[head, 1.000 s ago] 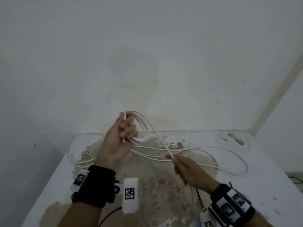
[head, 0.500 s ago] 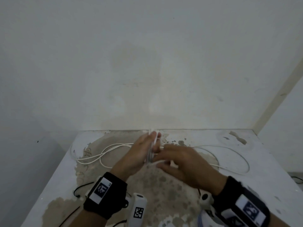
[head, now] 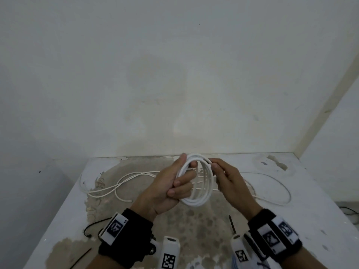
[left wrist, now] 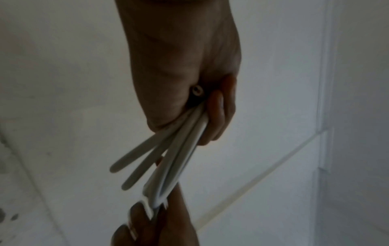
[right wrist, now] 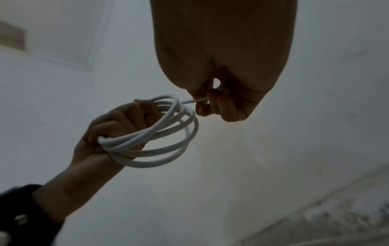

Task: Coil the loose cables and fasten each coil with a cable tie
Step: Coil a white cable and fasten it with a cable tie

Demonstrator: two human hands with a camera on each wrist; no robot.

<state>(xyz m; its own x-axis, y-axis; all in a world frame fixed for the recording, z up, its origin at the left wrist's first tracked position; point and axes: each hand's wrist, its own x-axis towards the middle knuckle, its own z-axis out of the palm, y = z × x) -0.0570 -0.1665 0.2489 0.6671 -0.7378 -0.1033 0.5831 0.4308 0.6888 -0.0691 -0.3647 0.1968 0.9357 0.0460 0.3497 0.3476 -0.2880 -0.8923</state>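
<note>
A white cable coil of several loops hangs above the table, gripped on its left side by my left hand, fingers curled through it. In the right wrist view the coil spreads out from that fist. My right hand pinches the cable's free end at the coil's upper right. The left wrist view shows the loops edge-on leaving my left hand. Other loose white cables lie on the table behind. A black cable tie lies near my right wrist.
The stained white table stands in a corner against white walls. A loose cable loop runs on its right side. Black ties lie at the near left by my left wrist. The table's left edge drops off.
The long free tail my right hand held has been wound into the coil. Both hands came together low, then the coil opened toward me with my right hand at its top end.
</note>
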